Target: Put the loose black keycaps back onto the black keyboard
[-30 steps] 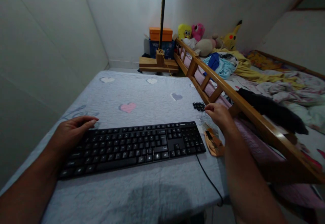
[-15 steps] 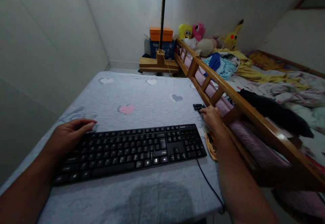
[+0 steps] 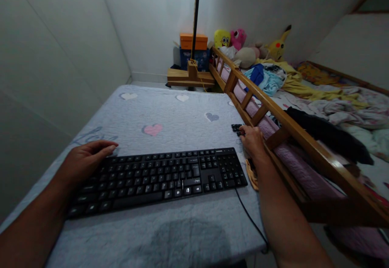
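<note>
A black keyboard [image 3: 170, 179] lies across the cloth-covered table, its cable running off the near right edge. My left hand [image 3: 86, 158] rests at the keyboard's left end, thumb and fingertips brought together; whether something small is between them is too small to tell. Beyond the keyboard's right end, my right hand [image 3: 251, 138] reaches to a small group of loose black keycaps [image 3: 236, 127], its fingers pinched at their right side. What those fingers grip is hidden. An orange-brown item [image 3: 251, 174] lies partly under my right forearm.
The table cloth [image 3: 158, 112] carries heart prints. A wooden bed rail [image 3: 282, 118] runs close along the right side, with clothes and plush toys behind it. Past the far edge stand a wooden base [image 3: 191, 75] with a black pole and an orange box [image 3: 193, 41].
My right hand has shifted very slightly at the keycaps. The keyboard and my left hand sit almost the same, with a small shift of the view.
</note>
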Action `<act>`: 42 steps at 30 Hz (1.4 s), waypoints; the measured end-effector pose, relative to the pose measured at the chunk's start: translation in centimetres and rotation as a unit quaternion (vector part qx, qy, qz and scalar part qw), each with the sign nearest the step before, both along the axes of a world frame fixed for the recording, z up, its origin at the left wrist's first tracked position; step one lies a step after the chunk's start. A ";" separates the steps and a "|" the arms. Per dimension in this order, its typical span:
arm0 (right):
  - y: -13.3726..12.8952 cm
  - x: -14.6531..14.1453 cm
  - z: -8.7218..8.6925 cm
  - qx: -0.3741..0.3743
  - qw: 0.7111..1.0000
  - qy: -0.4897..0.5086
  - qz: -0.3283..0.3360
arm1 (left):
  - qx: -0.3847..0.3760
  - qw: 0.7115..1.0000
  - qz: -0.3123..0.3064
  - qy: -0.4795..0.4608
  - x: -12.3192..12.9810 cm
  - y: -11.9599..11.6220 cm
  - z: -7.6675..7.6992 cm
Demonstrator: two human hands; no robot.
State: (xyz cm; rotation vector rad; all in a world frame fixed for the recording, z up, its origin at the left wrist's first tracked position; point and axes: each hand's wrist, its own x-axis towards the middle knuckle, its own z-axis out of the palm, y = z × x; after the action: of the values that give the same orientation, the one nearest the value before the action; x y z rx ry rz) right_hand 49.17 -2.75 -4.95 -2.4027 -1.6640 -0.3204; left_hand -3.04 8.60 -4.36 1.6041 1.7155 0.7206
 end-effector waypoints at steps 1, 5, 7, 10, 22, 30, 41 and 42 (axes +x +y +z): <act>0.0 0.0 0.0 0.000 1.000 -0.002 0.004 | 0.001 1.000 -0.004 0.001 -0.1 0.1 -0.1; 0.2 0.0 -0.2 0.000 1.000 -0.013 0.010 | 0.013 1.000 -0.019 0.006 -0.4 0.2 -0.6; 0.2 0.0 -0.1 0.001 1.000 -0.017 0.010 | 0.012 1.000 -0.017 0.008 -0.4 0.2 -0.7; 0.1 -0.1 0.0 0.004 1.000 -0.018 0.016 | 0.010 1.000 -0.014 0.006 -0.4 0.2 -0.6; -1.6 -1.2 3.9 0.057 0.995 0.066 0.055 | 0.018 0.999 -0.028 -0.002 -0.9 0.4 -1.3; -6.7 -6.4 6.1 -0.048 0.927 0.321 0.189 | 0.019 1.000 -0.024 0.001 -0.7 0.3 -1.0; -7.8 -8.6 4.7 -0.105 0.920 0.315 0.209 | 0.019 0.999 -0.028 0.024 -0.5 0.1 -0.6; -7.8 -8.7 4.7 -0.105 0.920 0.314 0.211 | 0.017 0.999 -0.028 0.023 -0.5 0.1 -0.6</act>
State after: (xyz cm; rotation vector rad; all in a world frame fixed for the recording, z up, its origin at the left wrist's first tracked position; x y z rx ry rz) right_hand 40.49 -10.57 -0.25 -1.8757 -1.8634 0.6583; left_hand -3.52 8.75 -4.99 1.6967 1.6919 0.6942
